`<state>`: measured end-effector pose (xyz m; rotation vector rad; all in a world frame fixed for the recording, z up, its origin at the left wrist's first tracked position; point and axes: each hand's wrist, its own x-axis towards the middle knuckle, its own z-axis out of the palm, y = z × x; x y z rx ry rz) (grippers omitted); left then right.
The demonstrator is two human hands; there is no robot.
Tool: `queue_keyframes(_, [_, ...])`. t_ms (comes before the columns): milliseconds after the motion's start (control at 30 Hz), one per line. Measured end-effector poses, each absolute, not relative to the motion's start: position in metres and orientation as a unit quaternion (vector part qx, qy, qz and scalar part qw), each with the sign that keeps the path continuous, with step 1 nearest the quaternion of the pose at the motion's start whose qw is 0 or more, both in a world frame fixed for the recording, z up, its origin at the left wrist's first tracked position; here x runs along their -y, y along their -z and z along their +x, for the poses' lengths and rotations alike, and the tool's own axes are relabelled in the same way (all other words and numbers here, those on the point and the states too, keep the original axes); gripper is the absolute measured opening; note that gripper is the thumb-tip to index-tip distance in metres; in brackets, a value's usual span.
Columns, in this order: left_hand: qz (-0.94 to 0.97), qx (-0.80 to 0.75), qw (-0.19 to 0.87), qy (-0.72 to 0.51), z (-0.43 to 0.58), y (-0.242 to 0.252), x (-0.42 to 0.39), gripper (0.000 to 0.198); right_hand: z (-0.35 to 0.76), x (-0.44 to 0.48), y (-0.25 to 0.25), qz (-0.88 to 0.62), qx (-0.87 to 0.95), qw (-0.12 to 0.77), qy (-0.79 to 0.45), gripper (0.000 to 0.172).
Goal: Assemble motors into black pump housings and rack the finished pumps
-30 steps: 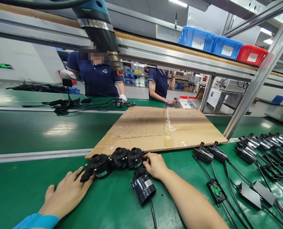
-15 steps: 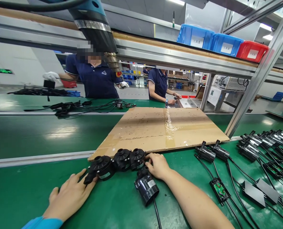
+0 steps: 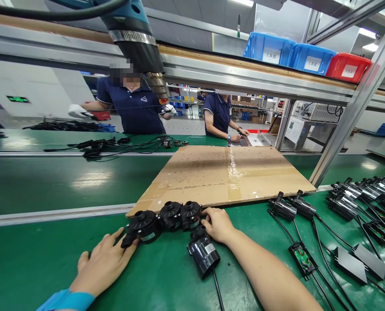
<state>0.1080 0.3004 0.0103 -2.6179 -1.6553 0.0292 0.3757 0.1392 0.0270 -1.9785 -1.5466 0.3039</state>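
Three black round pump parts lie in a row on the green bench, against the near edge of a cardboard sheet. My left hand lies flat with spread fingers, its fingertips touching the leftmost part. My right hand rests curled at the right end of the row, fingertips against the rightmost part. A black cylindrical pump body with a cable lies just below my right hand.
More black pumps with cables and circuit boards spread over the bench to the right. A green conveyor belt runs behind. Two people in dark blue shirts work across it. Blue and red bins sit on the overhead shelf.
My hands and the row of parts keep their pose; the view has shifted slightly. The person across the belt has stretched a cable between both gloved hands.
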Motion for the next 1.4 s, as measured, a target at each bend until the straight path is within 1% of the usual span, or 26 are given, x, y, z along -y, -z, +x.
queue_keyframes(367, [-0.844,0.536,0.011,-0.017,0.109,-0.015,-0.297,0.070,0.376,-0.139,-0.027,-0.745,0.583,0.304,-0.115,0.024])
queue_keyframes(700, [-0.847,0.530,0.025,-0.018,0.109,-0.018,-0.293,0.066,0.375,-0.139,-0.027,-0.746,0.579,0.307,-0.122,0.024])
queue_keyframes(933, [-0.847,0.530,0.032,0.011,0.106,-0.011,-0.299,0.061,0.375,-0.139,-0.027,-0.745,0.579,0.308,-0.122,0.024])
queue_keyframes(1167, [-0.849,0.521,-0.008,0.085,0.101,-0.001,-0.303,0.062,0.374,-0.139,-0.026,-0.745,0.577,0.313,-0.118,0.024])
queue_keyframes(1333, [-0.839,0.537,-0.015,0.083,0.103,-0.004,-0.300,0.061,0.373,-0.138,-0.029,-0.745,0.578,0.313,-0.115,0.024])
queue_keyframes(1400, [-0.845,0.529,-0.015,0.071,0.104,-0.009,-0.297,0.063,0.374,-0.138,-0.028,-0.744,0.579,0.314,-0.117,0.024])
